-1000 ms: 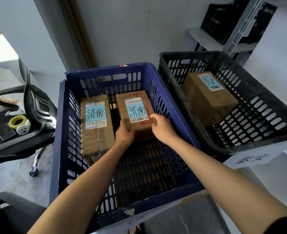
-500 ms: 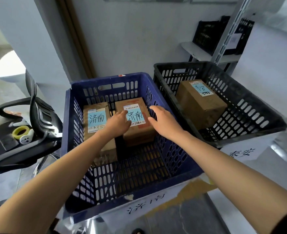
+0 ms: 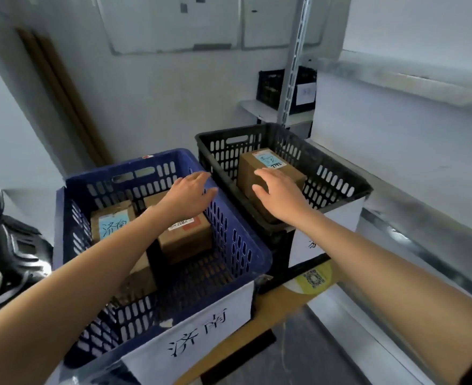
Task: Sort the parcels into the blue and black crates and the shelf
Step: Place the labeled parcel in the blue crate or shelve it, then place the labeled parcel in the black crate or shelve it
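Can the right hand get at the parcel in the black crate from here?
Probably yes: the right hand hangs open over the parcel in the black crate, and nothing covers the parcel.

The blue crate (image 3: pixel 237 240) is hard plastic with a slight shine. The black crate (image 3: pixel 336 176) is dull plastic and looks dusty. The parcel (image 3: pixel 246 176) in it is matt brown cardboard with a smooth paper label (image 3: pixel 271 161). The shelf post (image 3: pixel 293 79) is grey metal.
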